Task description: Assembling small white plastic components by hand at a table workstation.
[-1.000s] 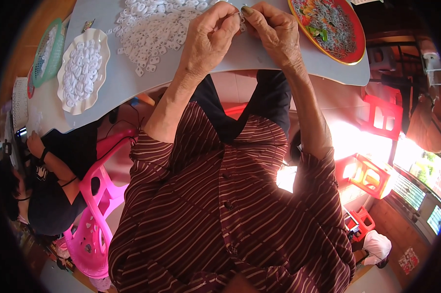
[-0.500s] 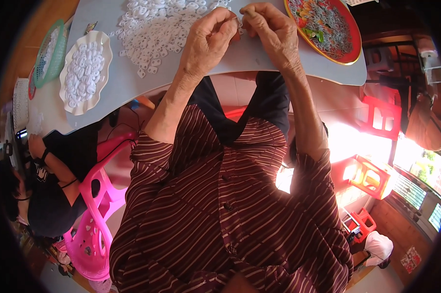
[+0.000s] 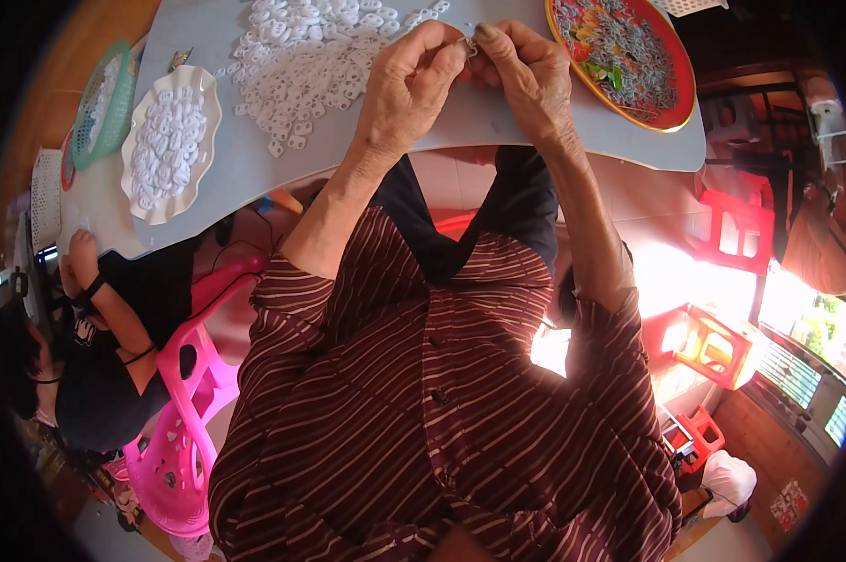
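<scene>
My left hand (image 3: 411, 86) and my right hand (image 3: 526, 77) meet fingertip to fingertip over the grey table (image 3: 460, 126), pinching a small pale piece (image 3: 470, 44) between them. Just beyond my left hand lies a loose heap of small white plastic pieces (image 3: 315, 51). By my right hand stands a round red tray (image 3: 629, 56) holding greyish small parts. My forearms come up from a striped maroon shirt.
A white scalloped plate (image 3: 168, 140) of white pieces and a green basket (image 3: 100, 103) sit at the table's left end. Another person in black (image 3: 104, 328) sits on a pink plastic chair (image 3: 184, 412) at left. Red stools (image 3: 713, 342) stand on the floor at right.
Both hands stay joined on the small piece. They have drifted slightly down and toward me in the picture, with the fingers working at it.
</scene>
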The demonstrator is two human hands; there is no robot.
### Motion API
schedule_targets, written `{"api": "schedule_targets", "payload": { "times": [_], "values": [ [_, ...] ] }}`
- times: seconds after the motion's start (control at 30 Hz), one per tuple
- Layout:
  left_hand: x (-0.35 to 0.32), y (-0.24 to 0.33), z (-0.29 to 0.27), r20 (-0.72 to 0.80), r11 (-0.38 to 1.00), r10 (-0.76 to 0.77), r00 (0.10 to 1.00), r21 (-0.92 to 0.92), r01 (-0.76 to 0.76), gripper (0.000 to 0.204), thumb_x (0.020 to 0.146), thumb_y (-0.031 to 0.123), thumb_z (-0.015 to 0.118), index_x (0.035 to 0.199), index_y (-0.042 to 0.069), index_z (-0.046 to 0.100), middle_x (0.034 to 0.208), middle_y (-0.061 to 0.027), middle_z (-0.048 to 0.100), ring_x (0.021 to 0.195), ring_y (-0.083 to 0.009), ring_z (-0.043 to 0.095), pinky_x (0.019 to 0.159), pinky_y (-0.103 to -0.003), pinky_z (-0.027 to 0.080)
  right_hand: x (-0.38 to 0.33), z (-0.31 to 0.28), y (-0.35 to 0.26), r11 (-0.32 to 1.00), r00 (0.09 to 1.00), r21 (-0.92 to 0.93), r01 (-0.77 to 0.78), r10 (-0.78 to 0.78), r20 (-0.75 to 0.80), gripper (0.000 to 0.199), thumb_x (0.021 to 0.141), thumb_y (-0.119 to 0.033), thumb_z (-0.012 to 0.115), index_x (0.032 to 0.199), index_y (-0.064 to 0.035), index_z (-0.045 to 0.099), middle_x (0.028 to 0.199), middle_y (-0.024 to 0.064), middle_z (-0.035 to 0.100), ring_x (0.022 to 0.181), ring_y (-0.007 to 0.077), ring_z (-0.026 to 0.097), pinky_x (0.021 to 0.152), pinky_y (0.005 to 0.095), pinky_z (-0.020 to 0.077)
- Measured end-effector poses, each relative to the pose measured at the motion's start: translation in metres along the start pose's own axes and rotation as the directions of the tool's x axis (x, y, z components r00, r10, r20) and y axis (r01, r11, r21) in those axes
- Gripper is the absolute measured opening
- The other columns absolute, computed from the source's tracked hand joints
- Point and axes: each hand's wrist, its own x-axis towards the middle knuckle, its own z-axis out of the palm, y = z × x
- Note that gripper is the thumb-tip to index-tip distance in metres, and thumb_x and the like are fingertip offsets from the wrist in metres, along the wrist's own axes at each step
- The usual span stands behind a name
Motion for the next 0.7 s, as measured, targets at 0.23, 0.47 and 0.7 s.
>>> {"api": "schedule_targets", "payload": {
  "times": [0.23, 0.47, 0.7],
  "values": [
    [0.002, -0.002, -0.018, -0.026, 0.997, -0.018, 1.000, 0.074, 0.020, 0.015, 0.092, 0.016, 0.054, 0.093, 0.003, 0.060, 0.074, -0.0003, 0.060, 0.069, -0.0058, 0.053, 0.062, -0.021, 0.043, 0.001, -0.001, 0.004, 0.997, 0.995, 0.022, 0.080, -0.081, 0.066, 0.018, 0.088, -0.017, 0.062, 0.090, 0.0014, 0.063, 0.073, 0.0031, 0.063, 0.067, 0.0061, 0.057, 0.063, 0.0200, 0.0480],
    [0.041, 0.001, -0.071, -0.141, 0.866, 0.113, 0.984, 0.499, -0.028, 0.012, 0.086, 0.011, 0.055, 0.096, 0.008, 0.062, 0.083, -0.0083, 0.064, 0.080, -0.0178, 0.059, 0.075, -0.029, 0.046, 0.000, 0.000, 0.001, 0.993, 0.999, 0.102, -0.051, 0.052, -0.012, 0.015, 0.087, -0.012, 0.062, 0.091, 0.0021, 0.063, 0.073, 0.0034, 0.064, 0.065, 0.0070, 0.059, 0.063, 0.0207, 0.0493],
    [0.068, -0.011, -0.080, 0.270, 0.467, 0.188, 0.944, 0.821, -0.328, 0.010, 0.080, 0.008, 0.052, 0.081, 0.001, 0.059, 0.087, -0.0215, 0.056, 0.091, -0.0360, 0.051, 0.082, -0.043, 0.040, 0.001, 0.002, 0.004, 1.000, 1.000, 0.014, 0.021, -0.021, 0.001, 0.015, 0.087, -0.012, 0.064, 0.089, 0.0021, 0.065, 0.067, -0.0004, 0.059, 0.060, 0.0047, 0.051, 0.057, 0.0191, 0.0434]
  ]
}}
